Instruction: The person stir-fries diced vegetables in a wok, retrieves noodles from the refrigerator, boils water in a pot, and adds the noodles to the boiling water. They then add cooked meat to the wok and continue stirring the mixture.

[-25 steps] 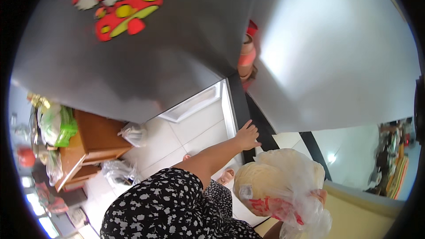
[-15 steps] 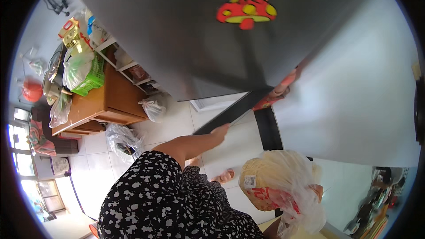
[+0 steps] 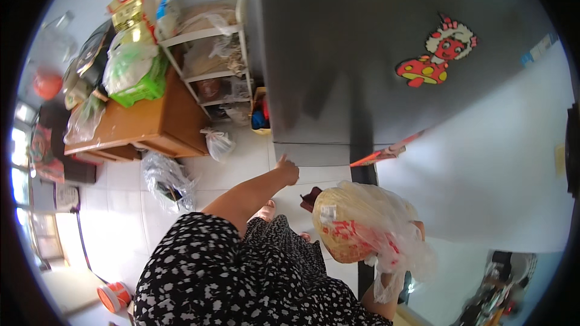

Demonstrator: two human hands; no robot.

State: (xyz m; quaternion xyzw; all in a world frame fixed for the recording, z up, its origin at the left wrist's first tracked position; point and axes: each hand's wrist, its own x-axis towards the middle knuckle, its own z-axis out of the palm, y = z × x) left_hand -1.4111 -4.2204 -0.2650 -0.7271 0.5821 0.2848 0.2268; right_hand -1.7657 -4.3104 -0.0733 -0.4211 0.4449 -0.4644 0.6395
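Thin translucent plastic wraps a bulky, cream-yellow bundle [image 3: 356, 220], printed in red, held out in front of the person and a little to the right. The right hand [image 3: 419, 229] grips it from the far side, mostly hidden behind the film, so how many fingers carry the weight cannot be told. The left hand [image 3: 289, 172] holds nothing visible — its fingers look partly bent, but whether it is open or closed is unclear. It is just beside the lower left corner of a dark grey refrigerator [image 3: 338, 96]; contact cannot be made out.

The likeliest trouble is the bundle dropping: the film is slick and loose, one hand alone seems to bear it, and a shallow grip could let the load slide or the plastic tear. Its loose tail [image 3: 389, 281] hangs by the forearm and could snag on an edge. The left fingers, so near the panel's corner, could be pinched or knocked should that panel swing. Footing matters too — the bundle blocks part of the floor [image 3: 241, 172], and a dark red item [image 3: 311, 199], its kind unclear, shows close to the person's foot [image 3: 266, 209], where a step could catch it.
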